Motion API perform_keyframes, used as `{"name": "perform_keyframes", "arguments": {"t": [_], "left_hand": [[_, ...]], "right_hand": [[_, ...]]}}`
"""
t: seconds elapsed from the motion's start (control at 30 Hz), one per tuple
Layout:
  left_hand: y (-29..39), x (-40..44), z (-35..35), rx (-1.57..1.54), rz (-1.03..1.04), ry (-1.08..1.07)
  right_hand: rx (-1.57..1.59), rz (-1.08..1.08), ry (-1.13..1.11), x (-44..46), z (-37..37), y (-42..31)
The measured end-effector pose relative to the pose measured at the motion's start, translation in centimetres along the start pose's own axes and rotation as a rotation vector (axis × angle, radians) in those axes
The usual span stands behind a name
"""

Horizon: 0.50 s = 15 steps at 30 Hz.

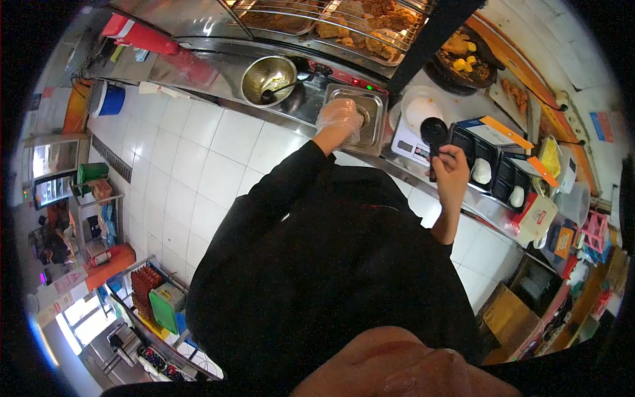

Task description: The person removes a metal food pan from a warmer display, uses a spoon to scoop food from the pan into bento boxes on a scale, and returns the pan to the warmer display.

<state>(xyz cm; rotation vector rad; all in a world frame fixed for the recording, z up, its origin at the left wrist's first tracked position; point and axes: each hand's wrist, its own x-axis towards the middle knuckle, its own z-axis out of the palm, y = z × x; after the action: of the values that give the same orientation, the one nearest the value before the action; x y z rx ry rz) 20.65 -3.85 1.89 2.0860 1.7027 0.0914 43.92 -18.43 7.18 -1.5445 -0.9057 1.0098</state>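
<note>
My left hand [340, 120], in a clear plastic glove, reaches over a shallow metal pan [378, 119] on the steel counter. Its fingers point down into the pan and are mostly hidden, so whether they hold anything is unclear. My right hand [452, 167], bare, is closed round the handle of a black ladle [434, 130]. The ladle's round bowl is over the right edge of a white kitchen scale [411, 144]. On the scale rests a white bowl [423, 109]. To the pan's left is a steel mixing bowl [269, 80] with a dark-handled utensil in it.
Black compartment boxes [467, 147] with white wrapped items and orange-edged lids stand right of the scale. Behind them is a dark pan [466, 69] of food. A heated display case [357, 30] with fried pieces borders the counter's back. A red container [139, 34] stands far left.
</note>
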Motion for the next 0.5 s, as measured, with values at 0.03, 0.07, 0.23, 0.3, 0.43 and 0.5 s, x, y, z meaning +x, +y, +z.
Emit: {"name": "perform_keyframes", "arguments": {"t": [0.03, 0.07, 0.23, 0.3, 0.43, 0.5], "left_hand": [[0.0, 0.0, 0.0, 0.009, -0.011, 0.016], [0.1, 0.2, -0.1, 0.017, -0.019, 0.033], [-0.6, -0.2, -2.8, 0.051, -0.001, 0.071], [-1.1, -1.4, -5.2, 0.058, 0.022, 0.076], [-4.2, -1.3, -10.2, 0.139, -0.151, -0.033], [-8.7, 0.5, -10.3, 0.141, -0.275, 0.038]], "right_hand": [[0.021, 0.007, 0.010, -0.1, -0.1, -0.4], [0.042, 0.012, 0.023, -0.2, -0.4, -0.6], [0.002, -0.008, 0.050, 0.1, -1.2, -1.4], [0.006, -0.003, 0.038, 0.2, -1.0, -2.2], [0.002, -0.047, 0.035, 0.5, -0.4, -2.6], [-0.008, -0.045, 0.016, 0.9, -0.2, -2.3]]}}
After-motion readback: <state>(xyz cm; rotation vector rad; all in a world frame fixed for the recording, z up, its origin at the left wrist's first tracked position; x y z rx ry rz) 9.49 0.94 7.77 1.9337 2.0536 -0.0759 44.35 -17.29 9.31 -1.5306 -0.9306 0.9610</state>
